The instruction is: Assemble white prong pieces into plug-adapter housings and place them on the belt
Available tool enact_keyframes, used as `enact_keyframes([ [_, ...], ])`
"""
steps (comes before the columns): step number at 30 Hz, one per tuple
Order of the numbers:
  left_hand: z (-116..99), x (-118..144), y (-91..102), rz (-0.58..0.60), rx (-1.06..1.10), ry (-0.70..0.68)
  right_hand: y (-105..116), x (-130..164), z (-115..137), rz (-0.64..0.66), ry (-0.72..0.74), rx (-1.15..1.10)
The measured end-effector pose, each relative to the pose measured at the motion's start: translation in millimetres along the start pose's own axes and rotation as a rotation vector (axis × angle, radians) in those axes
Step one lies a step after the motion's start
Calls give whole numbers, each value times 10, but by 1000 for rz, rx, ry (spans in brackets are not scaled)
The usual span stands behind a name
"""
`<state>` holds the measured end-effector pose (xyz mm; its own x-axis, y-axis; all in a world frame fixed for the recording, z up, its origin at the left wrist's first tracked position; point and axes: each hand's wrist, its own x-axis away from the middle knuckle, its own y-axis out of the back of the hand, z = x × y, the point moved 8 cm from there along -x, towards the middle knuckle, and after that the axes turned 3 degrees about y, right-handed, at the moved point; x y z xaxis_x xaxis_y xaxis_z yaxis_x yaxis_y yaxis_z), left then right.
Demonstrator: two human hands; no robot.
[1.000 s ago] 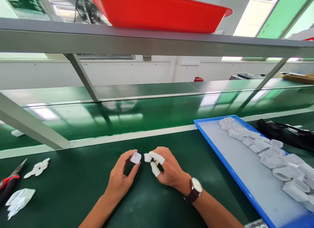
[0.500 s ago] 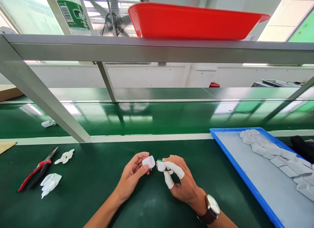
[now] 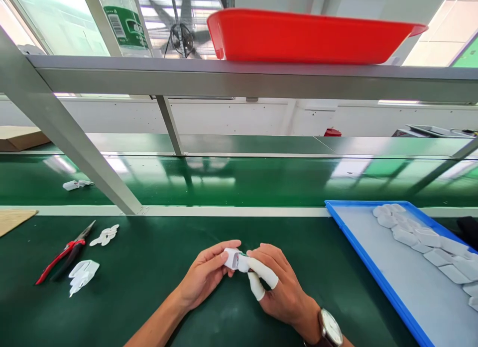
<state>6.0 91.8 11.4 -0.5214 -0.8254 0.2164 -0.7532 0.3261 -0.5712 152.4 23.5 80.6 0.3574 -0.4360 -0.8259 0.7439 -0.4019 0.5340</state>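
Note:
My left hand (image 3: pixel 211 270) pinches a white plastic housing (image 3: pixel 231 258) between thumb and fingers. My right hand (image 3: pixel 276 282), with white finger cots on thumb and index finger and a watch (image 3: pixel 330 327) at the wrist, grips a small white part with a bit of green board (image 3: pixel 243 263). The two pieces meet end to end above the green tabletop; whether one sits inside the other I cannot tell. My fingertips hide much of the right-hand piece.
Red-and-black pliers (image 3: pixel 66 252) lie at left beside white plastic pieces (image 3: pixel 82 275) and a smaller white cluster (image 3: pixel 105 235). A blue-rimmed tray (image 3: pixel 368 267) with several white covers stands at right. A metal shelf (image 3: pixel 239 80) crosses overhead, carrying a red tray (image 3: pixel 309 38).
The housing and the part with the green board have come together from a small gap. The housing has turned in my left fingers. The whole view has shifted slightly.

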Motion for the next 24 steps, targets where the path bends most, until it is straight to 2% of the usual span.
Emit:
enact_keyframes([
  [12,28,-5,28,8,-20,-15,-45,40,52,68,27,37],
  [24,19,-15,21,19,-86,-45,-43,7,36,49,4,70],
])
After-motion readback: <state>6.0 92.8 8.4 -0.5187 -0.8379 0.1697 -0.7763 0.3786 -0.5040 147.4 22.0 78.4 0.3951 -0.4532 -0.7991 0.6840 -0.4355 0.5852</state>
